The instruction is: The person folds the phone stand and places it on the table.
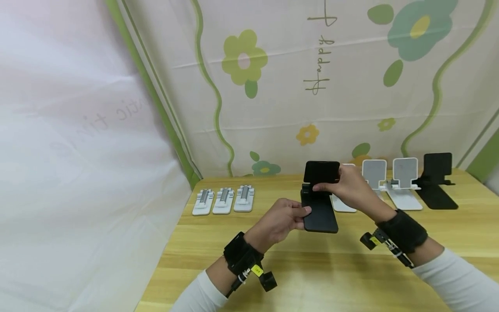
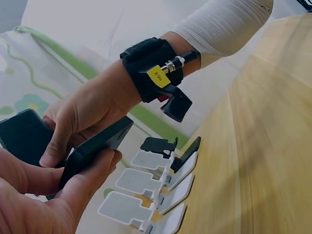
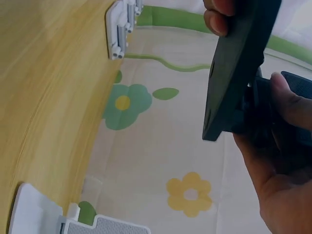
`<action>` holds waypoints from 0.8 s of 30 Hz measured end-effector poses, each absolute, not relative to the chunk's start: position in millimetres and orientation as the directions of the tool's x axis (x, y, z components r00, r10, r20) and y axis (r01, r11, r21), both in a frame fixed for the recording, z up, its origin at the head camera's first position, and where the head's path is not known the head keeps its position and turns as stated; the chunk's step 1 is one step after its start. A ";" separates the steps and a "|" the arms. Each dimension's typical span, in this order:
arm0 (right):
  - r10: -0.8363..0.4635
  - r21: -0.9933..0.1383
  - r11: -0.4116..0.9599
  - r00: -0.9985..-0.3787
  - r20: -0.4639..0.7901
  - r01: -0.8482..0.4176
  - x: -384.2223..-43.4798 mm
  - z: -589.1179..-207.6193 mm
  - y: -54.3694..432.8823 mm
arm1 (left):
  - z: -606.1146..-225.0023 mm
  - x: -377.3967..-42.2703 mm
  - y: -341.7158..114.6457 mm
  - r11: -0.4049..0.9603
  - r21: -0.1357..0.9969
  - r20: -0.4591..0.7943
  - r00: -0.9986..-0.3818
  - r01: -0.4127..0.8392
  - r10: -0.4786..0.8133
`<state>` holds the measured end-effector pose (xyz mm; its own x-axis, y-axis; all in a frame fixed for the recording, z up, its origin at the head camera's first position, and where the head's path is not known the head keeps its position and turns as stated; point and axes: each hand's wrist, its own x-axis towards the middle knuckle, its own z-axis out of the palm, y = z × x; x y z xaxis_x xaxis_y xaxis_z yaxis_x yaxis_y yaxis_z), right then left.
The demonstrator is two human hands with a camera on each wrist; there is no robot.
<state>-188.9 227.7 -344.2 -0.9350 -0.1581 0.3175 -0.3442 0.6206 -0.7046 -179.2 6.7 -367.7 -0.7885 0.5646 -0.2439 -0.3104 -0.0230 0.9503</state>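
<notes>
A black phone stand [image 1: 319,214] is held up off the table, its plate raised above the flat base. My left hand [image 1: 278,219] grips the base by its left edge, thumb on top and fingers underneath. My right hand [image 1: 352,190] pinches the stand around the hinge and raised plate, its thumb across the front. In the left wrist view the base [image 2: 92,148] is seen edge-on between both hands. From the right wrist, the underside of the base [image 3: 239,73] shows, and the hinge is partly hidden by fingers.
Three folded white phone stands [image 1: 222,201] lie in a row at the table's back left. Unfolded white stands [image 1: 405,173] and an unfolded black stand [image 1: 438,169] line the back right, one partly behind my right hand. A flowered curtain [image 1: 273,108] hangs behind the wooden table [image 1: 218,260].
</notes>
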 end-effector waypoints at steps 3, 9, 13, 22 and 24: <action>-0.175 -0.721 0.596 -0.934 0.311 -0.352 -189.5 -343.4 226.8 | -370.0 -180.4 6.1 -0.017 0.952 -0.245 -0.792 -0.307 0.558; -0.184 -0.621 0.581 -0.828 0.530 -0.526 -185.6 -328.2 223.5 | -373.7 -183.1 5.4 -0.014 0.951 -0.253 -0.807 -0.308 0.534; -0.270 -0.389 0.631 -0.659 0.702 -0.672 -183.7 -311.1 222.3 | -374.2 -182.7 4.1 -0.003 0.952 -0.259 -0.813 -0.305 0.522; -0.375 -0.185 0.650 -0.523 0.765 -0.737 -183.4 -292.1 213.2 | -369.8 -184.0 2.9 -0.001 0.955 -0.255 -0.825 -0.296 0.505; -0.344 -0.196 0.661 -0.525 0.778 -0.724 -181.1 -293.4 210.8 | -368.8 -183.6 1.8 0.001 0.955 -0.258 -0.825 -0.297 0.503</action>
<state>-181.1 210.8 -293.4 -0.5254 -0.3444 0.7780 -0.7240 0.6613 -0.1962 -183.6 1.8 -368.8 -0.8251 0.5028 -0.2576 -0.2973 0.0013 0.9548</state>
